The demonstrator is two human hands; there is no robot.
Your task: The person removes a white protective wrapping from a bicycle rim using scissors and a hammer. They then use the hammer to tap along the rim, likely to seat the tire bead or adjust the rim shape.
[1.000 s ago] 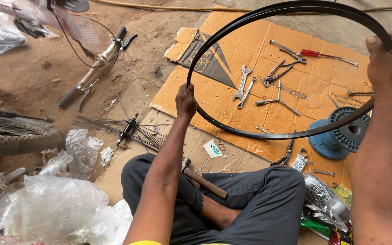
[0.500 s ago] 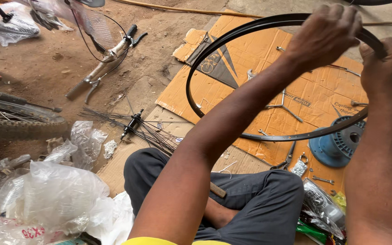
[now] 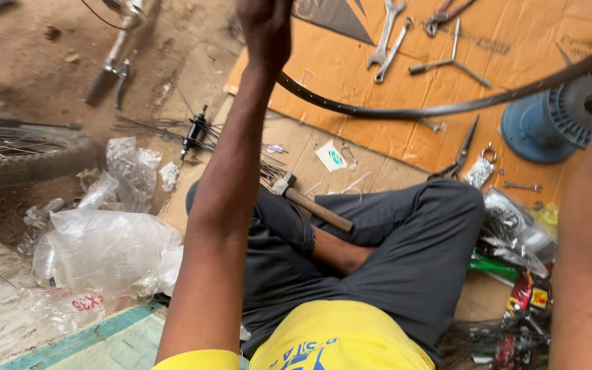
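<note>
My left hand is raised at the top of the view, fingers closed around a black bicycle rim. From that hand the rim curves down and to the right over the cardboard. Only my right forearm shows, along the right edge, and its hand is out of frame. I sit cross-legged in dark trousers with a wooden-handled hammer lying on my left thigh.
Spanners, a three-way wrench, pliers and a blue spool lie on the cardboard. A hub with loose spokes, a tyred wheel, handlebars and clear plastic bags are to the left.
The view has tilted down toward my lap. My left hand has shifted along the rim from its upper right to its left side. My right hand has left the frame.
</note>
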